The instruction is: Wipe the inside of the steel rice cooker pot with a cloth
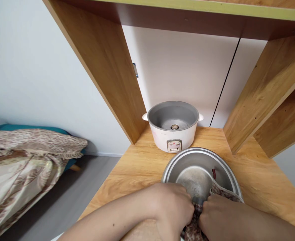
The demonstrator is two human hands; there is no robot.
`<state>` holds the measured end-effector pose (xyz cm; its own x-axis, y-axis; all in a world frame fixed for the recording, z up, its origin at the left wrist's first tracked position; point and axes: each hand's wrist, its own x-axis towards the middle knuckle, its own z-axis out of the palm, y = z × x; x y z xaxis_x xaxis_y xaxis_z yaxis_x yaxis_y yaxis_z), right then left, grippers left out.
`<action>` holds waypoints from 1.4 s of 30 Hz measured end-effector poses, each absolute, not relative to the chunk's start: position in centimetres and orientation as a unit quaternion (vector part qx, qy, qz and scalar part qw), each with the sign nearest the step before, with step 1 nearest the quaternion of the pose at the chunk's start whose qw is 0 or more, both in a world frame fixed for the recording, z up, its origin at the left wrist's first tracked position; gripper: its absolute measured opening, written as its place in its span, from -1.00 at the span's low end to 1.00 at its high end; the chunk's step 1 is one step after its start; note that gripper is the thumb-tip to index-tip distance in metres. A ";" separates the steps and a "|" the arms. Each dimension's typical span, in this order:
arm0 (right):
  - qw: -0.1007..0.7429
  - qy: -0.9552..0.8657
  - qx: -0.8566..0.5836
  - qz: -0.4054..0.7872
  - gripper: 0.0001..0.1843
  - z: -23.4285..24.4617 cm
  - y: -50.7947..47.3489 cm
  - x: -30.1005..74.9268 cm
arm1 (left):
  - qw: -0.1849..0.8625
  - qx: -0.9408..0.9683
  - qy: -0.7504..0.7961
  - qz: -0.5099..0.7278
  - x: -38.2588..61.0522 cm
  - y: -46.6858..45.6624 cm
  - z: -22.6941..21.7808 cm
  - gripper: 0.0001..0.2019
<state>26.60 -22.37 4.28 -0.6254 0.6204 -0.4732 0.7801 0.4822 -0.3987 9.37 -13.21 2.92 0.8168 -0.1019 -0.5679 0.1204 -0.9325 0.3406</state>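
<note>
While the 2 bare hands meet low over the near side of the metal pot (227, 164), a patterned brown-and-beige cloth (197, 212) is bunched between them. The left hand (176, 207) is clenched on the cloth, knuckles up, its fingers curled under and mostly hidden. The right hand (219, 212) is also closed in a fist around the cloth, fingertips out of sight; I cannot tell whether either hand touches the pot. A pale-edged part of the cloth lies inside the pot at its right, a small dark red tab (214, 173) sticking up there against the wall. The pot, round and wide-rimmed, is open at the top, its pale bottom scuffed; it is on the wooden tabletop (129, 167), and its near part is hidden behind the hands.

Just beyond it stands a white rice cooker body (157, 134), upright and open, with a grey interior, a round metal button (174, 127) at the centre of its floor, 2 white side handles (144, 116) and a front switch panel (174, 146). Wooden uprights (102, 63) flank the back panel (182, 63) under a shelf (187, 20). At far left, a fringed patterned cover (32, 167) drapes over teal furniture (32, 127) above a grey floor (92, 180).
</note>
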 end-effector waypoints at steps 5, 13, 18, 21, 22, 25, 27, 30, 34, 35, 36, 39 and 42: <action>0.178 0.847 0.418 -0.277 -0.61 4.9 -22.3 26.3 | 0.191 0.939 0.001 -0.287 9.3 -13.1 2.0 -0.63; 0.128 0.844 0.425 -0.300 -0.65 4.3 -22.4 26.6 | 0.174 0.938 -0.006 -0.300 9.3 -13.2 2.3 -0.68; 0.134 0.841 0.430 -0.301 -0.67 4.3 -22.4 26.6 | 0.192 0.943 -0.004 -0.271 9.3 -13.1 2.3 -0.64; 0.148 0.843 0.426 -0.294 -0.66 4.4 -22.4 26.5 | 0.188 0.941 -0.008 -0.281 9.4 -13.0 2.4 -0.65; 0.146 0.844 0.426 -0.292 -0.65 4.4 -22.5 26.6 | 0.186 0.940 -0.008 -0.287 9.4 -13.0 2.4 -0.64; 0.133 0.845 0.427 -0.294 -0.66 4.4 -22.5 26.6 | 0.187 0.940 -0.005 -0.284 9.4 -13.0 2.4 -0.57; 0.132 0.843 0.430 -0.294 -0.69 4.6 -22.5 26.5 | 0.189 0.942 -0.001 -0.278 9.4 -13.1 2.3 -0.55; 0.151 0.837 0.434 -0.297 -0.68 5.2 -22.3 26.3 | 0.194 0.941 0.002 -0.279 9.4 -13.1 2.4 -0.51; 0.214 0.834 0.421 -0.285 -0.62 6.0 -22.1 25.9 | 0.200 0.938 0.003 -0.282 9.5 -13.1 2.6 -0.43; 0.221 0.838 0.414 -0.278 -0.63 6.0 -22.1 25.9 | 0.199 0.937 0.004 -0.286 9.6 -13.1 2.6 -0.42; 0.219 0.844 0.407 -0.272 -0.63 5.9 -22.1 26.0 | 0.200 0.937 0.005 -0.287 9.6 -13.1 2.5 -0.41; 0.176 0.862 0.396 -0.263 -0.65 5.2 -22.3 26.2 | 0.214 0.939 0.004 -0.270 9.4 -13.1 2.2 -0.37; 0.159 0.870 0.394 -0.250 -0.65 4.5 -22.4 26.5 | 0.229 0.942 0.003 -0.247 9.3 -13.1 2.0 -0.34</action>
